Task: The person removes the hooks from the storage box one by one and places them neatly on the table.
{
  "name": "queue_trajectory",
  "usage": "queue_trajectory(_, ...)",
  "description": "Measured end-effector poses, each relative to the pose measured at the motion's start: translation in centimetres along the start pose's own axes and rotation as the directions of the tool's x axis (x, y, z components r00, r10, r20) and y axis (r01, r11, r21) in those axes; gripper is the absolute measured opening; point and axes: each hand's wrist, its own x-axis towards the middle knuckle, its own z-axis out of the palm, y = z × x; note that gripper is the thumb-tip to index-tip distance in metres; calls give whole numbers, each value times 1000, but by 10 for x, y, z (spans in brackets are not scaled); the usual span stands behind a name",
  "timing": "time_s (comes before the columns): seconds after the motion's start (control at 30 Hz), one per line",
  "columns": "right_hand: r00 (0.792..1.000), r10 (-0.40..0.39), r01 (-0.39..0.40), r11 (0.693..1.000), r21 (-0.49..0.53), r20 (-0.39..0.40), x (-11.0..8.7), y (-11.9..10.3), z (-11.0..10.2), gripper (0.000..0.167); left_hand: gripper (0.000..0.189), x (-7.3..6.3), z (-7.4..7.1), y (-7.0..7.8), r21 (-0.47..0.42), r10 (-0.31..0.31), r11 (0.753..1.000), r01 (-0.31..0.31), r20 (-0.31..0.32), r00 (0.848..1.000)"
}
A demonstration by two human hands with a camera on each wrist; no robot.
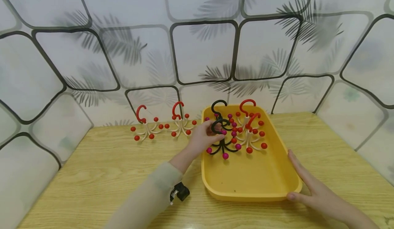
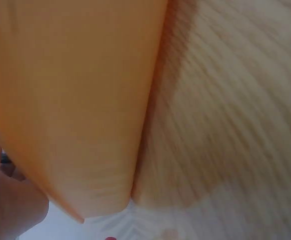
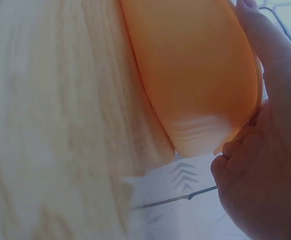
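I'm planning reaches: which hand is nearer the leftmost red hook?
Left. The left hand is at the left side of the yellow tray, to the right of the leftmost red hook; the right hand is farther right, at the tray's near right corner.

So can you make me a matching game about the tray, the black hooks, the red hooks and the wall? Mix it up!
Things:
1. Tray
2. Black hooks
3. Red hooks
4. Wall

Clues:
A. Two inside the tray, two outside it
B. Leafy pattern all over
C. Plain yellow
D. Have pink balls

Right pairs: 1-C, 2-D, 3-A, 4-B
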Motion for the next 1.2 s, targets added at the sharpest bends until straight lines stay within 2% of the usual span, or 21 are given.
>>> queue_trajectory(0.07,1000,1,-1,1000,-5,0,0,0,0,103,27,2,2,-1,47,-13,999,13,6,1000)
queue_trajectory(0.17,1000,5,-5,1000,-10,-3,0,-1,0,103,23,3,4,-2,163,-5,987,0,30,1000)
queue_trajectory(0.37,1000,13,-13,1000,-12,-2,-1,-1,-1,103,21,3,10,-2,398,-19,917,1,42,999)
queue_trajectory(0.5,1000,10,-10,1000,-11,-2,-1,-1,-1,103,20,2,12,0,489,-6,872,-16,44,999)
queue_trajectory(0.63,1000,6,-6,1000,-19,-5,-1,-1,-1,104,17,1,13,1,526,16,850,-38,48,999)
queue_trajectory(0.7,1000,4,-4,1000,-28,-7,-1,0,-1,104,15,1,14,1,520,19,853,-40,46,999)
queue_trajectory(0.77,1000,5,-6,1000,-30,-7,-1,0,-2,104,13,1,14,1,491,14,871,-31,38,999)
queue_trajectory(0.93,1000,8,-8,1000,-17,-1,-1,1,-2,103,13,0,12,-2,297,-3,955,4,-3,1000)
queue_trajectory(1.0,1000,5,-5,1000,-15,1,-1,1,-2,103,14,-1,11,-2,205,-24,978,26,-13,1000)
queue_trajectory(1.1,1000,1,-1,1000,-19,-1,0,0,-1,103,15,-4,7,3,123,-43,991,45,-14,999)
queue_trajectory(1.2,1000,2,-2,1000,-15,0,0,0,0,103,15,-5,3,9,88,-42,995,42,-10,999)
